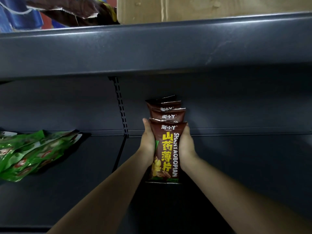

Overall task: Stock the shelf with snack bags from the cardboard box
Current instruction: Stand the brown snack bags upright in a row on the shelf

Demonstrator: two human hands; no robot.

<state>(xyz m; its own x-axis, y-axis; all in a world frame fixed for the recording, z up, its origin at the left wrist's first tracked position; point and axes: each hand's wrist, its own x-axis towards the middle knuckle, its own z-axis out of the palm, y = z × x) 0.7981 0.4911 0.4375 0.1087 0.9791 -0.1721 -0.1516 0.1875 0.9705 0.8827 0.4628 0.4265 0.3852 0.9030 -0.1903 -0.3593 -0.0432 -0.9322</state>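
Note:
A row of brown snack bags [166, 149] with yellow lettering stands upright on the dark lower shelf [236, 166], one behind another toward the back panel. My left hand [147, 141] presses the left side of the front bags and my right hand [185, 144] presses the right side, so both hands squeeze the stack between them. The cardboard box [202, 9] rests on the upper shelf [152, 48], at the top right of the view.
Green snack bags [28, 154] lie in a loose pile on the lower shelf at the left. More brown bags [67, 9] and blue packs [16, 17] sit on the upper shelf at the left. A slotted upright [120, 107] divides the back panel.

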